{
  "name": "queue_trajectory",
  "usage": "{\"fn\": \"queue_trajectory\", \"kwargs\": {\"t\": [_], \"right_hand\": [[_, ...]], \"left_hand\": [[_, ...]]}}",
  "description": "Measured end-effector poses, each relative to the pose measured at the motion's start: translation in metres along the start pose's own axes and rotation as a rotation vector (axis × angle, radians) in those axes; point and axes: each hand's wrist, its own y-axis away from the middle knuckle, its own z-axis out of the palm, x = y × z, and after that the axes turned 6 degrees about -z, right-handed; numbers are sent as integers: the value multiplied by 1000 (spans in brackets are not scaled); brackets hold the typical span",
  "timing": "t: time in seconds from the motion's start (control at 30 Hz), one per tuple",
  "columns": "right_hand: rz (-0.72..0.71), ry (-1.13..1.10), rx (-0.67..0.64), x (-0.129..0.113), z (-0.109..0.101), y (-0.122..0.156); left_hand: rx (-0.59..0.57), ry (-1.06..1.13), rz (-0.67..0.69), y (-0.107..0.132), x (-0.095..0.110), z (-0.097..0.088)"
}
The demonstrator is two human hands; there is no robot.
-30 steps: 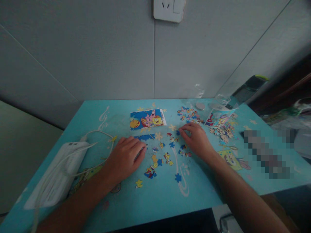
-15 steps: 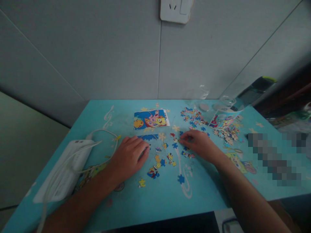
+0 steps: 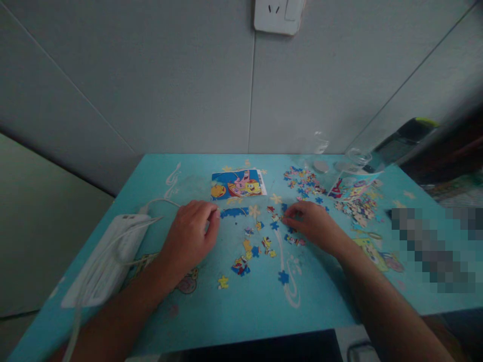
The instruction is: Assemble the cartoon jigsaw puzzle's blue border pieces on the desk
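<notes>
My left hand [image 3: 194, 227] is closed, its fingers curled together on the table at the left end of a joined strip of blue puzzle pieces [image 3: 234, 212]. Whatever it may hold is hidden. Thumb and fingers of my right hand [image 3: 311, 224] pinch at the right side of the loose pieces, on what looks like a small puzzle piece that they mostly cover. Between the hands lie a yellow piece [image 3: 223, 282], a blue piece [image 3: 284, 277] and a joined multicoloured cluster [image 3: 241, 266]. Behind the strip lies a cartoon picture card [image 3: 238, 184].
A white power strip [image 3: 107, 261] with cables lies at left. Puzzle pieces are heaped [image 3: 304, 180] at back right, beside a printed cartoon card [image 3: 352, 186] standing up. Behind it are a clear container [image 3: 358, 157] and a dark bottle [image 3: 405, 138]. A wall closes the back.
My left hand has drawn back to the left, uncovering more of the blue strip's left end. My right hand stays nearly in place, and the view has shifted slightly.
</notes>
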Motion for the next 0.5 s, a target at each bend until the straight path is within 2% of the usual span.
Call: {"fn": "queue_trajectory", "kwargs": {"t": [0.13,0.5], "right_hand": [[16,12,2,0,0,0],[36,-5,-11,-3,-4,0]], "left_hand": [[21,2,-35,0,1,0],[-63,-39,18,2,5,1]]}}
